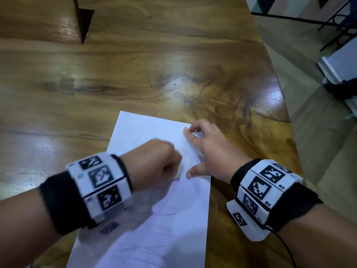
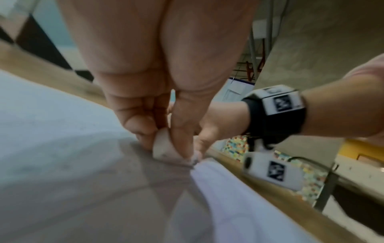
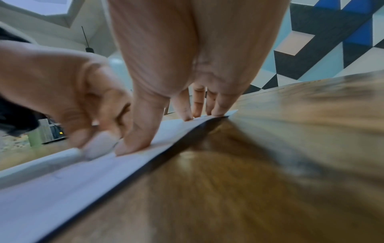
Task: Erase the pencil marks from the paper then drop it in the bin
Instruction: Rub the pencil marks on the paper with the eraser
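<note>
Fingers of the left hand (image 1: 158, 161) are curled round a white eraser (image 2: 164, 148), which is pressed onto the paper (image 1: 154, 219). Paper is pinned flat on the wooden table (image 1: 135, 74) by the spread right hand (image 1: 208, 149) at its right edge.

My head camera looks steeply down at the wooden table (image 1: 173, 64) from above. Each wrist camera sits low, very near my fingers, skimming along the paper (image 2: 62, 115): the left faces right, the right faces left and far. All three share the paper's right edge.
</note>
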The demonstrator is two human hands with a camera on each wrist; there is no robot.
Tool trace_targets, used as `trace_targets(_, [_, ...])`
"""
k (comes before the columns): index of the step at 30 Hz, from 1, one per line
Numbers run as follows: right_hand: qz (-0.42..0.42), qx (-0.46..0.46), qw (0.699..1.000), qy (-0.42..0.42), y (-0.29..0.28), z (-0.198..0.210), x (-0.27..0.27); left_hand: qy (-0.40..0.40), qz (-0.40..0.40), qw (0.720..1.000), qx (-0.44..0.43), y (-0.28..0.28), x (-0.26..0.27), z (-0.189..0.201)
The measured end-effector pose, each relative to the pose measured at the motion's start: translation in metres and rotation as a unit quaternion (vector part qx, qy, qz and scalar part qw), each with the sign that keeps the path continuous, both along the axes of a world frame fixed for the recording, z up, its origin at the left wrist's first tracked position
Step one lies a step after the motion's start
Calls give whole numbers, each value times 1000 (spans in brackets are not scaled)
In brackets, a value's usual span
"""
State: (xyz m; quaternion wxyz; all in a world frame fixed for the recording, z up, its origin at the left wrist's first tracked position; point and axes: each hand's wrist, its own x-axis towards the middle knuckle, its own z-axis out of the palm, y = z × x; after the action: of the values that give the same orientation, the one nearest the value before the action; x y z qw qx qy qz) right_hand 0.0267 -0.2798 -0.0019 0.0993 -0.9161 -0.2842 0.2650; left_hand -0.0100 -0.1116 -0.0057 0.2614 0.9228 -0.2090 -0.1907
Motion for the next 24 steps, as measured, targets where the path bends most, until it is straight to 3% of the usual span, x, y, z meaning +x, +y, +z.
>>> trace_targets(3, [4,-6,1000,-3,0,0,0,10,-7,1000,24,-3,9,3])
trace_targets(7, [1,-6,1000,-13,1,-1,0,-48,82,995,17,-16,35,3])
trace_targets(12, [1,2,1000,-3,-1,-2,0,16,-32,999,17,-7,-1,0])
trace_targets(18, [12,-7,1000,-6,-1,-2,0,-42,71,996,25,-14,35,3])
trace_targets(20, [11,-8,1000,-3,-1,-2,0,-44,50,998,16,-9,20,1])
trace_targets(24, [5,-1,1000,5,-2,-2,-1,31,-24,999,8,-1,-14,2])
